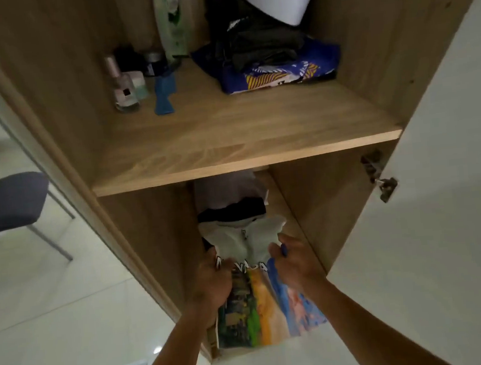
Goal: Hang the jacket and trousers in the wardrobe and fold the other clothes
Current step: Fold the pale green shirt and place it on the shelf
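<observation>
A folded garment with a colourful landscape print (261, 305) lies low in the wardrobe's lower compartment. My left hand (213, 283) grips its left edge and my right hand (294, 262) grips its right edge. A pale grey folded piece (247, 237) sits just beyond my hands, with a black garment (231, 210) and a greyish one behind it. On the wooden shelf (244, 141) above lie dark folded clothes (262, 43) on a blue patterned garment (282, 75).
Small bottles (126, 84) and a blue object (164, 94) stand on the shelf's left. The white wardrobe door (450, 164) hangs open on the right, its hinge at mid-height. A dark chair (8, 202) stands on the pale tiled floor to the left.
</observation>
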